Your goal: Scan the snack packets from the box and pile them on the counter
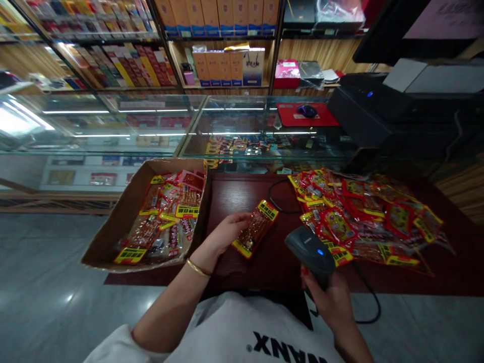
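Observation:
My left hand (230,231) is closed on the edge of a snack packet (257,227), red and yellow with brown contents showing through clear film. The packet is tilted over the dark red table. Wrapped round the handle of a black barcode scanner (309,252) is my right hand (333,297); a blue light glows on the scanner's top. The scanner's head points toward the packet, a short gap apart from it. To the left, an open cardboard box (109,227) holds several similar packets (177,201). A large heap of packets (351,217) lies right of the scanner.
A black cable (372,297) loops below the scanner. Behind the table (227,194) stands a glass display counter (234,118) with a mouse (307,111) on a red mat (287,116). A dark printer-like machine (381,116) stands at the right, and stocked shelves line the back.

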`<move>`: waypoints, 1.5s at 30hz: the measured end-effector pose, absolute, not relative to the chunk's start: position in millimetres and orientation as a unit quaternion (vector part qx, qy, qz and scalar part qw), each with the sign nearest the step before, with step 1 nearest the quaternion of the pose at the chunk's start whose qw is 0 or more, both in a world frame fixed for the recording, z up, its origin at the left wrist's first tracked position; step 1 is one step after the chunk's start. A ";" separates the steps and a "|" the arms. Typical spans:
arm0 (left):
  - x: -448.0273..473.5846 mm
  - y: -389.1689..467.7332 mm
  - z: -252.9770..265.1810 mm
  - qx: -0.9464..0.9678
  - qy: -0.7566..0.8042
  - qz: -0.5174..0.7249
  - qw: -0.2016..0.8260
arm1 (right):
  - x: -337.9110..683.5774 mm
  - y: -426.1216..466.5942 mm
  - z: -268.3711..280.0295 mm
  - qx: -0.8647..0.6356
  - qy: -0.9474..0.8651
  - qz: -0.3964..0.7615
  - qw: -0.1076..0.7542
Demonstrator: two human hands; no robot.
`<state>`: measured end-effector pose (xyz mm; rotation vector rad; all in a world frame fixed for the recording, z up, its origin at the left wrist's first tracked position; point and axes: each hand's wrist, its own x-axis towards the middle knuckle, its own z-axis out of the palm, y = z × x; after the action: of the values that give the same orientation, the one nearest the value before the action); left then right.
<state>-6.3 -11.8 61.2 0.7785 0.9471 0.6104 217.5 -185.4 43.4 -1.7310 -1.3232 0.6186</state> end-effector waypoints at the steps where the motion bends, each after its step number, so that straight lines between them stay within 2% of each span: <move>1: -6.8 -10.7 60.3 0.351 0.435 0.286 0.778 | 219.1 -186.4 43.3 -0.694 -0.525 0.249 0.424; 5: -10.7 -4.2 60.6 0.278 0.428 0.316 0.799 | 221.4 -186.2 41.2 -0.703 -0.521 0.232 0.425; 11: -15.3 0.9 59.0 0.107 0.322 0.266 0.902 | 215.4 -181.9 43.6 -0.685 -0.535 0.240 0.432; 15: -17.8 -4.2 62.6 0.107 0.258 0.275 0.920 | 214.0 -181.6 45.2 -0.688 -0.540 0.235 0.423; 18: -14.1 -6.3 61.4 0.127 0.274 0.300 0.905 | 213.9 -181.9 45.3 -0.690 -0.539 0.243 0.418; 23: -0.8 -4.1 53.1 0.189 0.375 0.386 0.821 | 212.7 -182.9 44.4 -0.687 -0.548 0.232 0.416; 29: 2.5 -2.3 43.4 0.205 0.402 0.407 0.794 | 213.6 -184.2 40.0 -0.685 -0.570 0.221 0.397; 35: 8.7 -6.2 31.5 0.179 0.415 0.497 0.740 | 208.5 -180.9 38.4 -0.682 -0.559 0.248 0.402; 45: 35.7 -38.4 2.6 0.134 0.354 0.525 0.762 | 185.8 -163.3 36.9 -0.701 -0.464 0.326 0.432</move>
<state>35.7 -38.4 2.6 0.2905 0.7700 1.1423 185.8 -163.3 36.9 -1.7478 -1.1576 0.8140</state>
